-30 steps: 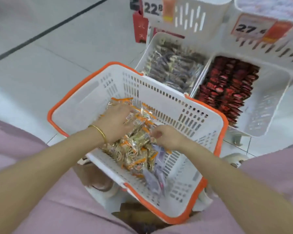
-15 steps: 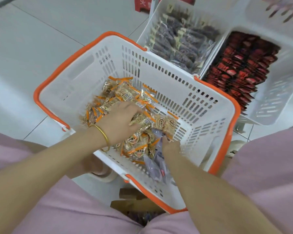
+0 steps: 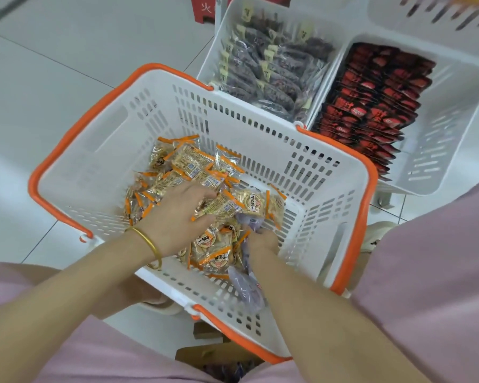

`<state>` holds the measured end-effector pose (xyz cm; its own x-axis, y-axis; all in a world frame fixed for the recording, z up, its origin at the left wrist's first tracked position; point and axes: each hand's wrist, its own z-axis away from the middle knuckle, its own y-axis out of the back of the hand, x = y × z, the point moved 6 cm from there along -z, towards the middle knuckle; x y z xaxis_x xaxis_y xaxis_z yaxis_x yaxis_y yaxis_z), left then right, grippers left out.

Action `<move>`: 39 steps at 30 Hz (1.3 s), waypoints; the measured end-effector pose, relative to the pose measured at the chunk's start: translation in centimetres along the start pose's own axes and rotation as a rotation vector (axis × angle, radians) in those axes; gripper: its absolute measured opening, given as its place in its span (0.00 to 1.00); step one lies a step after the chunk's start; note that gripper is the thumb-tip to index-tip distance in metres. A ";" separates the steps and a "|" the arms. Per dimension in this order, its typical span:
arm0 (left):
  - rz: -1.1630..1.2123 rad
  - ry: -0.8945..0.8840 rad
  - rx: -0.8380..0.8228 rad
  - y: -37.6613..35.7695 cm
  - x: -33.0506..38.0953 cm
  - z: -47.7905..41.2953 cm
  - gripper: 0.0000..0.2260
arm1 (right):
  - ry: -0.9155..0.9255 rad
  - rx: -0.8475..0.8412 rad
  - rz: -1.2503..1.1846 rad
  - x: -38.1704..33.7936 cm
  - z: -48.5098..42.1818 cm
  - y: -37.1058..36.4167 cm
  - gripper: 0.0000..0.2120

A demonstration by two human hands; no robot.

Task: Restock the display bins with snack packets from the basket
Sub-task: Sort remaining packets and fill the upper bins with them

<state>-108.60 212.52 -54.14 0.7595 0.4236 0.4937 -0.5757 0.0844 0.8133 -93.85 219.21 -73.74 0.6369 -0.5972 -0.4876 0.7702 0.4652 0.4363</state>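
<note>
The display bins (image 3: 443, 128) at upper right look partly stocked. The basket (image 3: 233, 125), mid-frame, holds a heap of orange packets (image 3: 194, 164). The left hand (image 3: 174, 214) has its fingers curled round some; the right hand (image 3: 263, 240) has its fingers buried, grip unclear.

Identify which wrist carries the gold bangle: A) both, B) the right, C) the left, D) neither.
C: the gold bangle circles the left wrist, just behind the left hand grasping orange-trimmed packets in the basket; the right wrist is bare.
</note>
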 end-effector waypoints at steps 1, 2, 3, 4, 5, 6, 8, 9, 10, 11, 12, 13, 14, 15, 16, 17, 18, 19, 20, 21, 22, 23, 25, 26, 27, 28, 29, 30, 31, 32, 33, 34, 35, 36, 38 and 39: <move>0.003 0.009 -0.002 0.0 0.1 0.0 0.17 | 0.023 0.042 -0.011 -0.4 0.1 0.2 0.16; 0.003 0.013 -0.007 0.0 0.1 0.0 0.17 | 0.044 0.065 -0.028 -0.6 0.4 0.4 0.18; 0.005 0.018 -0.011 0.0 0.3 0.0 0.17 | 0.074 0.079 -0.039 -1.2 0.9 0.6 0.20; 0.007 0.017 -0.009 0.1 0.4 0.0 0.17 | 0.106 0.088 -0.046 -1.6 1.3 1.0 0.22; 0.013 0.012 -0.007 0.2 0.6 0.0 0.17 | 0.147 0.109 -0.027 -2.1 2.0 1.7 0.22; 0.019 0.002 0.001 0.3 0.8 -0.1 0.17 | 0.195 0.126 -0.006 -2.7 2.7 2.5 0.22; 0.041 -0.004 0.001 0.5 1.2 -0.5 0.17 | 0.323 0.183 0.019 -4.4 3.9 4.6 0.23; 0.067 0.011 -0.007 0.5 1.5 -0.7 0.18 | 0.374 0.193 0.018 -5.3 4.6 5.6 0.23; 0.111 0.036 -0.019 0.5 1.6 -1.0 0.18 | 0.431 0.194 0.013 -6.4 5.3 6.5 0.22; 0.179 0.070 -0.026 0.6 1.9 -1.2 0.19 | 0.490 0.182 0.007 -7.6 6.3 7.4 0.22; 0.268 0.108 -0.034 0.5 2.2 -1.4 0.20 | 0.556 0.158 0.001 -8.8 7.3 8.2 0.20; 0.394 0.154 -0.041 0.5 2.6 -1.6 0.21 | 0.624 0.131 0.005 -10.1 8.5 8.7 0.19; 0.559 0.204 -0.047 0.4 3.1 -1.8 0.21 | 0.695 0.088 0.003 -11.1 9.6 9.2 0.17; 0.752 0.254 -0.056 0.3 3.5 -2.0 0.20 | 0.749 0.045 -0.009 -11.9 10.6 9.4 0.14; 0.942 0.296 -0.068 0.2 4.1 -2.1 0.20 | 0.784 -0.004 -0.028 -12.5 11.5 9.7 0.11; 1.071 0.313 -0.080 0.2 4.5 -2.4 0.19 | 0.798 -0.044 -0.058 -12.8 12.2 10.0 0.09; 1.133 0.306 -0.093 0.2 5.0 -2.6 0.18 | 0.804 -0.070 -0.081 -12.9 12.8 10.4 0.07; 1.175 0.291 -0.101 0.3 5.4 -2.7 0.18 | 0.812 -0.088 -0.101 -13.0 13.1 10.7 0.08; 1.224 0.280 -0.104 0.3 5.9 -2.7 0.18 | 0.823 -0.114 -0.118 -13.0 13.3 10.8 0.10; 1.284 0.276 -0.101 0.4 6.2 -2.7 0.18 | 0.836 -0.145 -0.130 -12.9 13.4 10.8 0.11; 1.351 0.282 -0.092 0.5 6.3 -2.8 0.18 | 0.863 -0.173 -0.124 -13.0 13.6 10.8 0.13; 1.423 0.301 -0.082 0.6 6.3 -2.9 0.17 | 0.903 -0.185 -0.100 -13.1 13.6 10.8 0.14; 1.524 0.372 -0.061 0.9 5.5 -3.0 0.18 | 1.003 -0.187 -0.068 -13.5 14.0 11.0 0.19; 1.519 0.412 -0.062 0.9 5.0 -3.0 0.19 | 1.042 -0.197 -0.074 -13.7 14.1 11.2 0.21; 1.485 0.446 -0.076 0.8 4.4 -2.9 0.20 | 1.070 -0.213 -0.083 -14.0 14.0 11.3 0.23; 1.436 0.465 -0.104 0.7 4.0 -2.8 0.20 | 1.088 -0.233 -0.082 -14.3 13.9 11.3 0.23; 1.387 0.464 -0.131 0.5 3.8 -2.6 0.19 | 1.095 -0.248 -0.075 -14.5 13.8 11.3 0.22; 1.359 0.455 -0.144 0.4 3.7 -2.5 0.17 | 1.095 -0.254 -0.070 -14.6 13.6 11.3 0.21; 1.348 0.453 -0.138 0.3 3.5 -2.3 0.15 | 1.089 -0.246 -0.072 -14.6 13.3 11.2 0.21; 1.341 0.456 -0.119 0.3 3.3 -2.2 0.14 | 1.062 -0.229 -0.081 -14.5 12.7 11.2 0.20; 1.329 0.459 -0.087 0.4 2.9 -2.2 0.14 | 1.000 -0.210 -0.104 -14.2 11.9 11.3 0.21; 1.318 0.468 -0.041 0.6 2.4 -2.3 0.13 | 0.902 -0.193 -0.138 -13.7 10.7 11.4 0.21; 1.314 0.480 0.006 0.8 1.9 -2.4 0.13 | 0.786 -0.175 -0.174 -12.9 9.3 11.3 0.20; 1.318 0.495 0.051 1.0 1.3 -2.4 0.14 | 0.676 -0.151 -0.189 -12.1 7.8 11.1 0.19; 1.333 0.522 0.111 1.1 0.4 -2.4 0.15 | 0.535 -0.100 -0.110 -10.7 4.9 10.0 0.18; 1.331 0.532 0.125 1.1 0.1 -2.3 0.17 | 0.521 -0.083 -0.017 -10.3 3.8 9.1 0.17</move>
<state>-109.87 214.72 -53.92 -0.5294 0.4057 0.7450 -0.7031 -0.7013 -0.1177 -93.57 227.15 -61.91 0.5403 -0.2107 -0.8147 0.7674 0.5207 0.3743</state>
